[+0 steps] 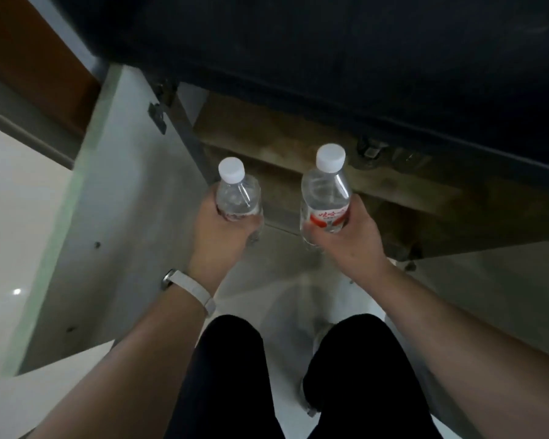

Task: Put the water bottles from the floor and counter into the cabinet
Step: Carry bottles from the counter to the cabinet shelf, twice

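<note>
Pale floor tiles (pixel 16 201) and a dark counter edge (pixel 298 42) frame two capped water bottles, both held upright just before the open cabinet (pixel 298 144). The left bottle (pixel 239 198) sits in the left hand (pixel 222 232), fingers curled round its body. The right bottle (pixel 325 198) is gripped likewise by the right hand (pixel 346 239) at the label. Likely trouble (both hands being full): a cap striking the counter's overhang, or an arm nudging the open door (pixel 118 201).

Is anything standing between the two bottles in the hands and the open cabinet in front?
Nothing visible does. The left hand grips the left bottle, the right hand the right bottle, both just before the cabinet opening. Its door is swung open leftward, clear of them. Deeper inside is too dark to judge.
</note>
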